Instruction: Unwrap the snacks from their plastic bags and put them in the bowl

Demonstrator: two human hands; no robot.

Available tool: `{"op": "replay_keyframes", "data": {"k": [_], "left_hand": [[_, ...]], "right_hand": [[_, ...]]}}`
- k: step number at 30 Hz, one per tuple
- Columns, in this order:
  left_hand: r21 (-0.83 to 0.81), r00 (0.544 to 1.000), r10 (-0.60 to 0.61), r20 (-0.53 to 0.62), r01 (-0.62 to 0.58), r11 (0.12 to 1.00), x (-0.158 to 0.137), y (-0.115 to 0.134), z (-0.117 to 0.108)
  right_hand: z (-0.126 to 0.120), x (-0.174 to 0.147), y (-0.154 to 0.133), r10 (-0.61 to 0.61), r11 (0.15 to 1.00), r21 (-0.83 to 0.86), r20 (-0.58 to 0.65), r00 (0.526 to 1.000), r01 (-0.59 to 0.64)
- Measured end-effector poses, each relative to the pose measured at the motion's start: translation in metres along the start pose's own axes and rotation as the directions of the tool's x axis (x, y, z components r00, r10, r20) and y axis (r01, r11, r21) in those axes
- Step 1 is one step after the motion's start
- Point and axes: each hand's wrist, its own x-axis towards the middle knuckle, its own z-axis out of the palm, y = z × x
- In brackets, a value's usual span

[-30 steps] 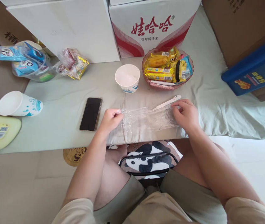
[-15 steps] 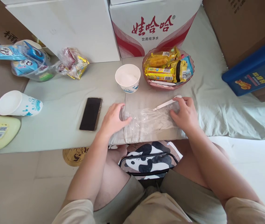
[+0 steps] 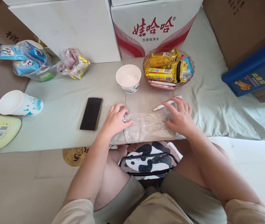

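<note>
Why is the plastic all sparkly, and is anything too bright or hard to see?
In the head view, light makes small white glints on the clear plastic, whose see-through edges are hard to trace near the left hand; in the same head view, the floor at the right looks nearly washed out, while the phone screen is dark without strong glare.

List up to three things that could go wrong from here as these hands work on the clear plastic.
1. The clear plastic lies thin and wrinkled between the left hand and right hand, so it might bunch up or tear.
2. The slim white tool lies by the right hand's fingers, which could knock it.
3. The open paper cup stands just beyond; a wide sweep might tip it.
</note>
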Motion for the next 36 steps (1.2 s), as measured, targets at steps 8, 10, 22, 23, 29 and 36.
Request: {"op": "replay_keyframes", "data": {"k": [8, 10, 22, 23, 29, 36], "left_hand": [[-0.482, 0.995, 0.004, 0.104, 0.047, 0.875, 0.002, 0.001, -0.003], [-0.593, 0.987, -0.012, 0.159, 0.106, 0.798, 0.002, 0.003, -0.004], [-0.784, 0.927, 0.140, 0.349, 0.206, 0.586, 0.010, 0.030, 0.000], [-0.813, 0.936, 0.118, 0.331, 0.219, 0.539, 0.010, 0.028, -0.002], [-0.826, 0.953, -0.079, 0.294, 0.295, 0.481, 0.012, 0.010, -0.009], [-0.948, 0.938, -0.340, -0.060, 0.054, 0.314, 0.020, 0.009, -0.004]], "right_hand": [[-0.008, -0.016, -0.006, -0.088, 0.996, 0.002, 0.241, 0.966, 0.090], [-0.010, -0.018, -0.005, -0.114, 0.993, 0.050, 0.280, 0.953, 0.104], [-0.007, 0.004, -0.034, -0.287, 0.756, 0.654, 0.372, 0.883, -0.030], [-0.007, 0.004, -0.035, -0.282, 0.756, 0.653, 0.385, 0.879, -0.043], [-0.007, 0.008, -0.031, -0.013, 0.692, 0.687, 0.320, 0.947, -0.223], [0.005, 0.010, -0.042, 0.108, 0.458, 0.814, 0.349, 0.931, -0.358]]}}
